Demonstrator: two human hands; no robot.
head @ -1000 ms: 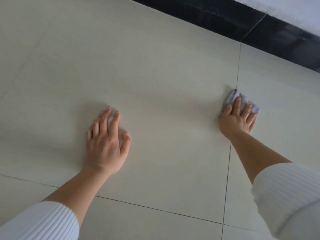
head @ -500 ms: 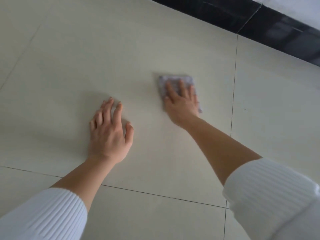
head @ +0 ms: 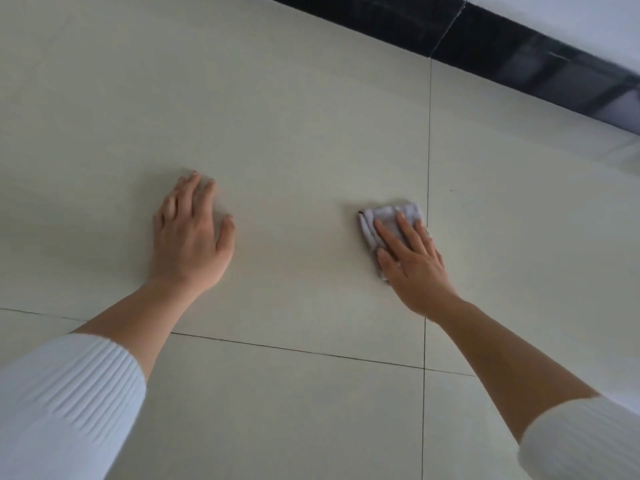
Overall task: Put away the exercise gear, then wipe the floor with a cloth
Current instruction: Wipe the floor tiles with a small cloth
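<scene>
- My right hand (head: 412, 263) lies flat with straight fingers, pressing the folded grey cloth (head: 388, 220) onto the floor (head: 294, 133).
- The cloth sits just left of a dark grout line (head: 428, 150).
- My left hand (head: 192, 237) rests palm down on the same tile, fingers extended, well apart from the cloth.
- Both my white ribbed sleeves (head: 65, 403) are pushed up.
- A black skirting (head: 485, 43) runs along the far edge.

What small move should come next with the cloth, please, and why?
Probably slide the right hand, pressed flat on the cloth, rightward over the grout line onto the next tile: the cloth sits at this tile's edge, and the left hand braces on the floor.
</scene>
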